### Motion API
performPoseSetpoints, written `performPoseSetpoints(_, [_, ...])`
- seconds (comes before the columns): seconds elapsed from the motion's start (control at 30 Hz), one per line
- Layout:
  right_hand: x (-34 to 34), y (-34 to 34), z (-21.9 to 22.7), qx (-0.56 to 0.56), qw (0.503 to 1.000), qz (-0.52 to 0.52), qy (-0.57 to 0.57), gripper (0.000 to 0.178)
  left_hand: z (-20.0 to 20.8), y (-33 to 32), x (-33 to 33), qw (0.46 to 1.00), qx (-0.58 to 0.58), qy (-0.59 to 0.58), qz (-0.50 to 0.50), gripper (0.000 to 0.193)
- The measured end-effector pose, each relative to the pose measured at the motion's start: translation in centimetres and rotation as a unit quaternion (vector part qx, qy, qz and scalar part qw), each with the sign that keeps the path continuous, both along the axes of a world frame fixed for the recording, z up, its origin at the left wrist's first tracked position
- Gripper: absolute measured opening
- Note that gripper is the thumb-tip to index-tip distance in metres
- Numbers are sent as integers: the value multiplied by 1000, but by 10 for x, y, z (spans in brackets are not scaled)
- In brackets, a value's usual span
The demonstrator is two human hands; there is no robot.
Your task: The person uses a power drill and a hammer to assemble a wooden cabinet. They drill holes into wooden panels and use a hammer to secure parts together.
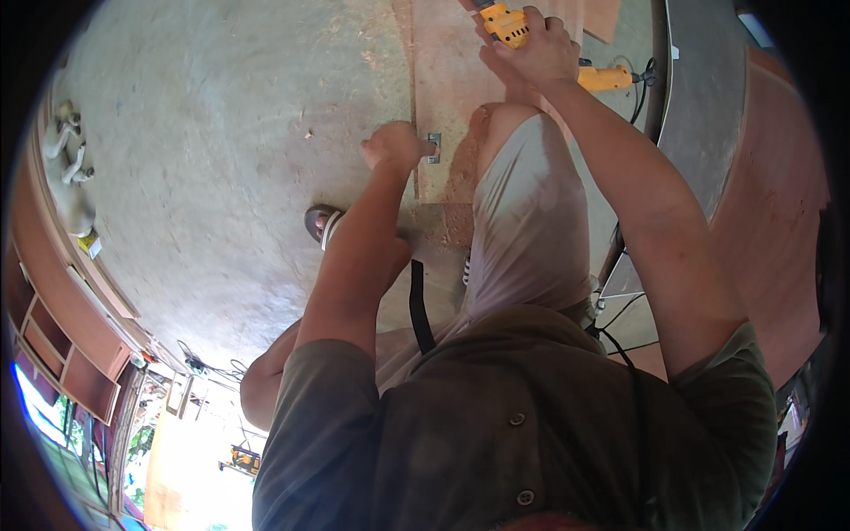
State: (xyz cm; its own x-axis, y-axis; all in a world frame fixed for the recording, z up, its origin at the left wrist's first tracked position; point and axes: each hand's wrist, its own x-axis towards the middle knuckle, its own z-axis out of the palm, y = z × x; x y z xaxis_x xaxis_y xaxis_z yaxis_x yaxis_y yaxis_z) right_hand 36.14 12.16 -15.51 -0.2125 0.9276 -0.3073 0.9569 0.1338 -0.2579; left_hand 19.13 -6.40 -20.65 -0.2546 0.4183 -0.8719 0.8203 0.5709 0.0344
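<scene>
My right hand (547, 51) is wrapped round a yellow power tool (506, 25) with black vents, at the top of the view over a light wooden board (456, 84). The dark front end of the tool points up and left, partly cut off by the view's edge. My left hand (392, 144) is closed, its thumb reaching onto a small metal plate (435, 148) near the board's left edge. The fingers of this hand are curled under, so their tips are hidden. My bent knee (509, 124) rests by the board, between my hands.
Another yellow tool (606, 79) with a black cord lies right of my right wrist. A dark panel (704, 115) and a reddish-brown board (768, 203) stand farther right. An animal (71, 146) lies at the far left by wooden shelving (62, 327). Wood dust marks the concrete floor (221, 124).
</scene>
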Motion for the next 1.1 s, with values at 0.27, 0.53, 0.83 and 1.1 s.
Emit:
performPoseSetpoints(0.27, [-8, -3, 9, -16, 1000, -19, -12, 83, -4, -3, -3, 999, -4, -27, 30, 59])
performPoseSetpoints(0.53, [0, 0, -15, 17, 1000, 6, -23, 87, -6, 3, -5, 999, -9, -45, -1, 56])
performPoseSetpoints(0.83, [8, 5, -33, 16, 999, 34, -37, 85, 0, 5, -4, 999, -12, -34, 10, 57])
performPoseSetpoints(1.1, [8, 3, -33, 22, 999, 26, -30, 83, 1, 5, -2, 1000, -18, -22, 11, 58])
